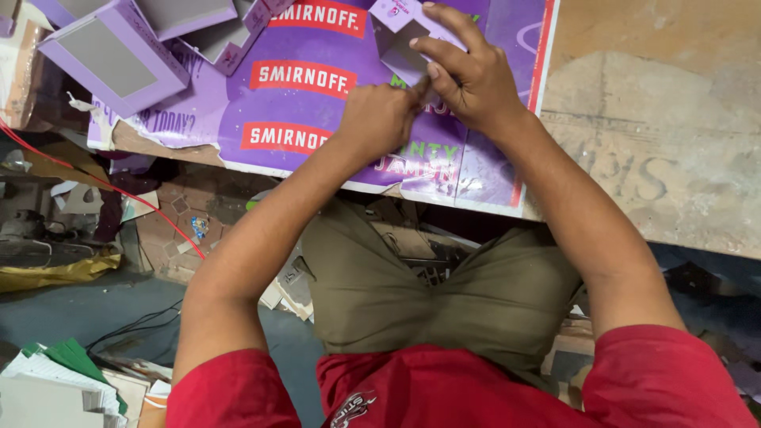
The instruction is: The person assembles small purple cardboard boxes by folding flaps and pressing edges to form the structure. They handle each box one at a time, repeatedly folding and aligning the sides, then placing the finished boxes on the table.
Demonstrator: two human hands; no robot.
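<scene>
The right hand (468, 75) has its fingers (456, 28) spread over a small lilac cardboard box (400, 36), pinning it to the purple printed sheet (317, 111) covering the tabletop (658, 127), probably so it can't slide; the left hand (380, 119) is curled tight beside it, seemingly pinching at the box's lower edge, though I can't tell what it grips. Finished lilac boxes (115, 55) sit well apart at the far left, out of the way.

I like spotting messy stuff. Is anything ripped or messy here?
Yes. The big purple printed poster sheet under the hands has a torn, ragged lower edge hanging over the worn wooden table. Paper scraps lie scattered on the floor below.
</scene>
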